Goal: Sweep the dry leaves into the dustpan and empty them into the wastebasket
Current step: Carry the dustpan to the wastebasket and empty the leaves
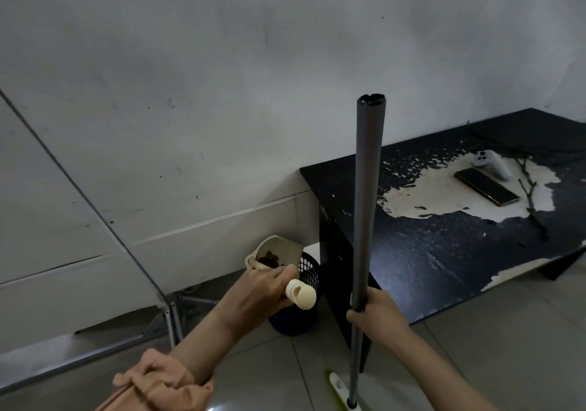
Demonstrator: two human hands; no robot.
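Here the left hand (263, 290) is wrapped around the cream plastic handle of the dustpan (274, 256), its scoop of brown leaves (269, 260) tilted over the dark mesh wastebasket (309, 271), while the right hand (379, 314) clasps the upright grey broom (364, 220) beside a black, peeling table (444, 252).

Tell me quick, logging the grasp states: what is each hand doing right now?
Left hand: closed on the cream dustpan handle, leaves inside, above the wastebasket.
Right hand: closed around the broom handle, held upright.
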